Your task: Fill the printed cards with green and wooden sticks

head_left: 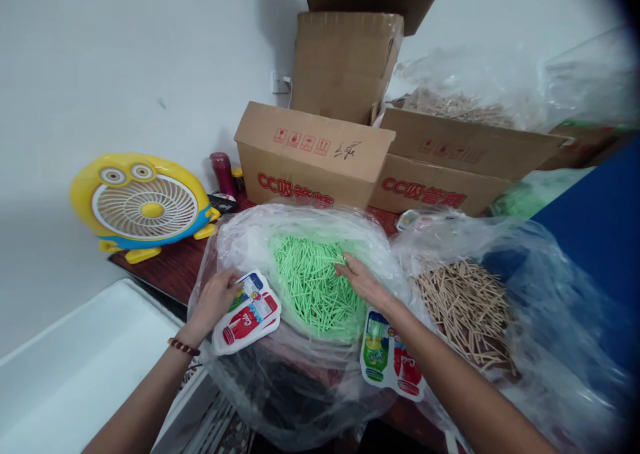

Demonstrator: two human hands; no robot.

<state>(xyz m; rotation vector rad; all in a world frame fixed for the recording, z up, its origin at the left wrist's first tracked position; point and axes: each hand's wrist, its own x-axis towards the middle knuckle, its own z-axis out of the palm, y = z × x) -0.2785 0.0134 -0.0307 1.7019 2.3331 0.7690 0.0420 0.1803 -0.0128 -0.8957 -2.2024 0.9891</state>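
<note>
My left hand (216, 299), with a beaded bracelet at the wrist, holds a small stack of printed cards (249, 315) showing a green and a red bottle. Its fingers lie over the cards' upper left edge. My right hand (356, 275) reaches over a clear plastic bag (240, 234) of green sticks (315, 287); its fingertips are pinched on a green stick at the upper right of the pile. More bottle cards (376, 351) lie below my right forearm, partly covered by it. To the right is an open bag of beige sticks (467, 307).
A yellow and blue fan (150, 207) stands at the left, beside a maroon bottle (223, 174). Cardboard boxes (310, 154) line the back. A white tub (90, 367) is at the lower left, and a blue panel (595, 241) at the right.
</note>
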